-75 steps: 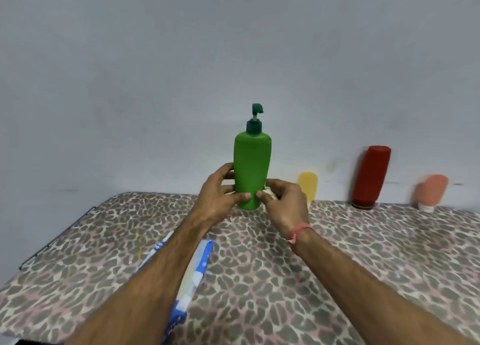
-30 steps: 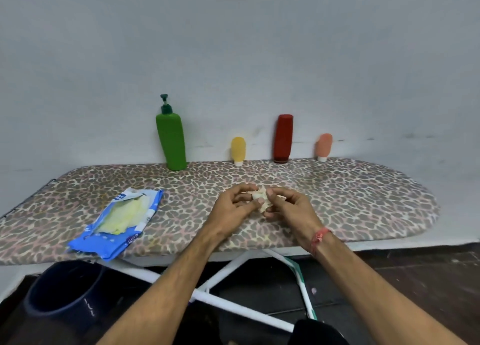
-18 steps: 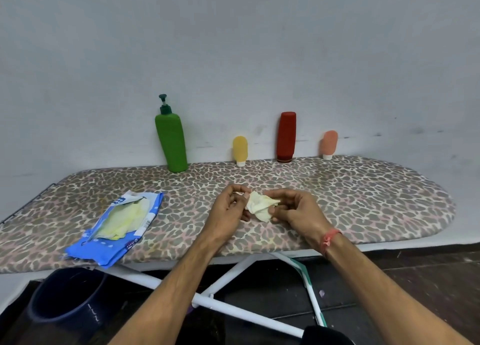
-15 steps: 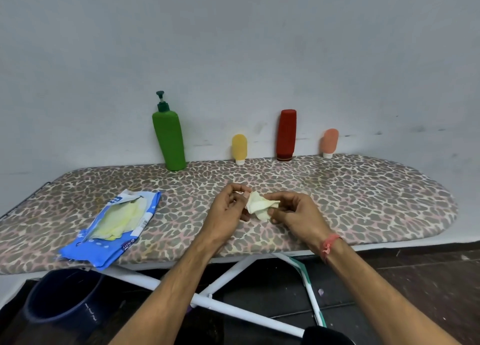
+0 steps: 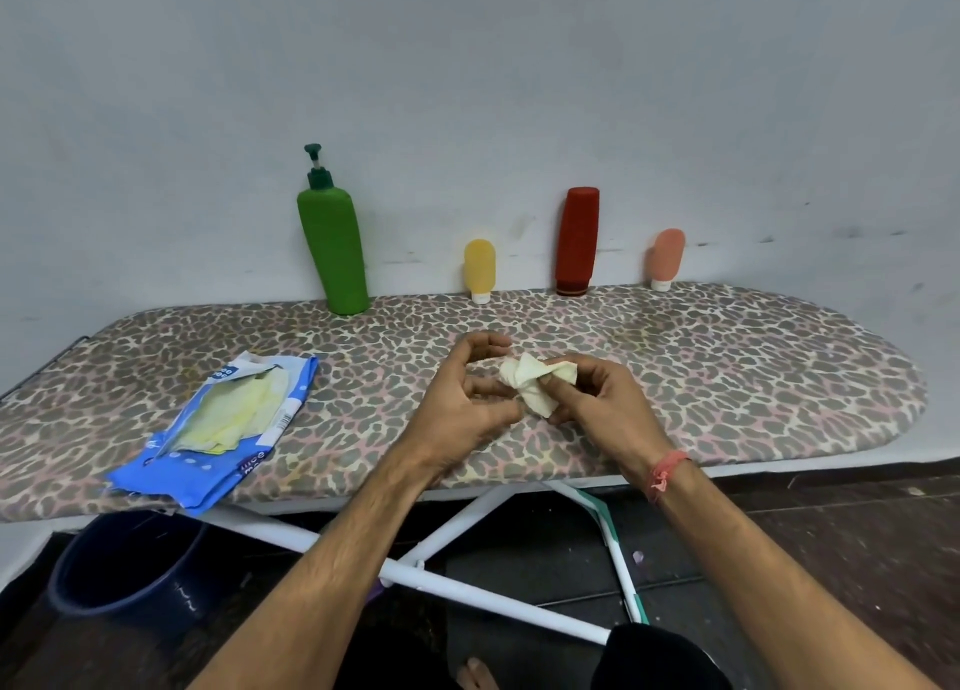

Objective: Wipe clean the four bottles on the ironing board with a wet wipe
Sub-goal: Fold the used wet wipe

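With the green pump bottle (image 5: pixel 332 252) set back at the ironing board's (image 5: pixel 727 377) far edge beside the other three, now refolding the wet wipe (image 5: pixel 535 385) mid-board — right hand (image 5: pixel 597 403) pinching it, left hand (image 5: pixel 467 398) loosely curled, barely touching — likely readying the next bottle.

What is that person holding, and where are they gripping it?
A crumpled wet wipe. The right hand pinches its right end; the left hand has curled fingers at its left edge, though whether they grip it cannot be told.
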